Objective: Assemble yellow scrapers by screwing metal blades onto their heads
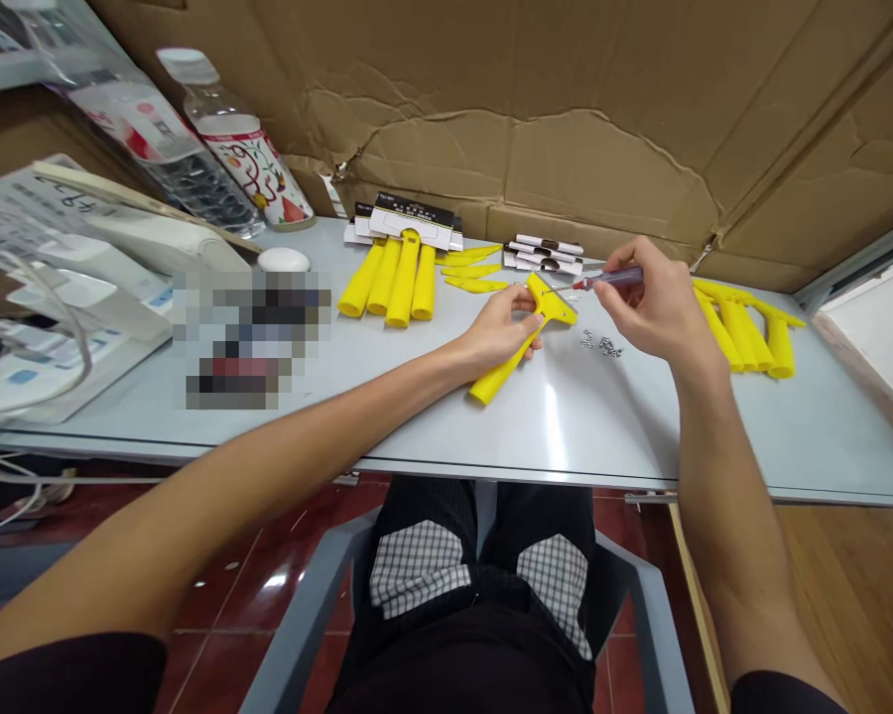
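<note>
My left hand [504, 327] is closed around the neck of a yellow scraper [500, 377], whose wide head points up and to the right. In my right hand [651, 297] is a screwdriver [614, 280] with a dark reddish handle, its tip reaching toward the scraper's head; exact contact is too small to tell. Small metal screws [608, 346] lie in a loose pile on the table just below my right hand. Behind the scraper are several thin yellow pieces [473, 270] and a stack of white and brown packaging pieces [543, 256].
Carded yellow handles [400, 283] lie left of centre, and more yellow scrapers [744, 327] at the right. Two bottles [249, 164], a white oval object [284, 260] and white devices with cables stand at the left. Cardboard [566, 99] walls the back of the grey table [417, 426].
</note>
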The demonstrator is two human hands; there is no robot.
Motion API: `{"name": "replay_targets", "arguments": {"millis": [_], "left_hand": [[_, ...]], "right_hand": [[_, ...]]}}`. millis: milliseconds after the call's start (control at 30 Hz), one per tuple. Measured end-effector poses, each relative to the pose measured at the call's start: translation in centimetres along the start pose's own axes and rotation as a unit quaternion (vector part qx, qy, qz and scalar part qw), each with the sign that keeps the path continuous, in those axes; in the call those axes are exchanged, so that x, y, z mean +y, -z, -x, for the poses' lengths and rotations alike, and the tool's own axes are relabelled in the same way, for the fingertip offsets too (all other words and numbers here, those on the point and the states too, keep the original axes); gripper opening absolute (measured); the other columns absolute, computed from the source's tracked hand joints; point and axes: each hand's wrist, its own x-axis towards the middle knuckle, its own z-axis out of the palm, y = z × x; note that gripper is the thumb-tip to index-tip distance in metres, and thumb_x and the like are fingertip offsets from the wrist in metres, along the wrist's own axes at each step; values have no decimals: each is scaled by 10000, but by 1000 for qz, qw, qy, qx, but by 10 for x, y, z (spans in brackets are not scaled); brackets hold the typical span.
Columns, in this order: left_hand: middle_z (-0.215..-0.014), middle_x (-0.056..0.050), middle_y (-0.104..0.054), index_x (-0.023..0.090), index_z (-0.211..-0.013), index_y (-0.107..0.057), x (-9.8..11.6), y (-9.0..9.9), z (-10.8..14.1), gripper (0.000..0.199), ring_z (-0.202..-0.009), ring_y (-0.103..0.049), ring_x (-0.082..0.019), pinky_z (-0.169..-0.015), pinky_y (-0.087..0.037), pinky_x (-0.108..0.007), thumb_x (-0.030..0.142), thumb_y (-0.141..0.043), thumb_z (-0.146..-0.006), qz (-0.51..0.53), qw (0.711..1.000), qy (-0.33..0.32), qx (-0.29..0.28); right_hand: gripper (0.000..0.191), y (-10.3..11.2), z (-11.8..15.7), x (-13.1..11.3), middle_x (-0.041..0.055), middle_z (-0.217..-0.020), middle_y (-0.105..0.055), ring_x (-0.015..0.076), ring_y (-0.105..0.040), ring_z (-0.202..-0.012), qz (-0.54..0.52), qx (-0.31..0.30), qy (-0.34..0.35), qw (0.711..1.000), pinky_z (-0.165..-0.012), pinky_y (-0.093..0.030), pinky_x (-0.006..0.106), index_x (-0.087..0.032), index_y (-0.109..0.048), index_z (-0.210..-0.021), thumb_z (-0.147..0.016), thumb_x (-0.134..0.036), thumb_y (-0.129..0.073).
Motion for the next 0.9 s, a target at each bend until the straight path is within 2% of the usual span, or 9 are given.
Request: {"name": "replay_targets", "arguments": {"millis": [167, 300, 367, 533, 733, 800, 900], "left_hand": [[-1475, -193, -602, 169, -1097, -538, 0, 0, 0, 112, -574, -645, -51, -483, -510, -256, 86, -572, -1031, -3, 1000, -8, 1], [-1430, -179, -630, 168, -1095, -544, 0, -1, 0, 128, -567, -639, -48, -488, -515, -251, 81, -598, -1018, 6, 1000, -6, 1], [-1430, -190, -627, 160, -1089, -550, 1, -1, 0, 120, -558, -640, -50, -483, -513, -257, 67, -581, -1020, 2, 1000, -7, 1], [-1440, -209, -619, 151, -1103, -568, 2, -1, 1, 122, -546, -647, -61, -479, -516, -280, 62, -573, -1020, -5, 1000, -12, 2], [-1419, -190, -638, 166, -1095, -564, 1, -1, 0, 163, -561, -655, -63, -489, -520, -275, 60, -627, -988, 3, 1000, -5, 8], [-1421, -188, -634, 168, -1097, -562, 1, 0, 0, 158, -561, -655, -64, -489, -520, -278, 68, -626, -992, 3, 1000, -6, 9], [-1415, -183, -633, 169, -1088, -559, 0, 0, 0, 156, -553, -651, -63, -487, -519, -278, 69, -625, -988, -1, 1000, -10, 7]], "right_hand": [[235, -1, -2, -1, 40, -734, -717, 252, -666, -631, 5, 37, -19, 999, -639, -524, 410, -270, -619, -916, -949, -470, -738], [230, 1, -1, -3, 29, -785, -740, 239, -643, -619, 3, 13, -10, 1000, -641, -527, 419, -284, -649, -1065, -930, -447, -740], [217, 1, -1, -3, 31, -800, -742, 232, -638, -615, 3, 11, -5, 1000, -636, -528, 416, -286, -651, -1071, -937, -440, -725], [210, 0, -1, -3, 29, -717, -702, 222, -639, -592, 21, 45, -17, 999, -629, -517, 399, -267, -614, -898, -949, -441, -721], [173, 1, -1, -5, 25, -766, -727, 223, -636, -598, 18, 14, -6, 1000, -618, -513, 400, -275, -645, -1040, -934, -380, -733], [145, 1, -1, -4, 29, -745, -723, 223, -641, -590, 15, 19, -15, 1000, -622, -518, 401, -267, -651, -970, -939, -386, -729], [225, 0, -2, -3, 36, -690, -708, 233, -658, -591, 22, 42, -28, 998, -647, -531, 408, -256, -637, -836, -939, -430, -737]]}}
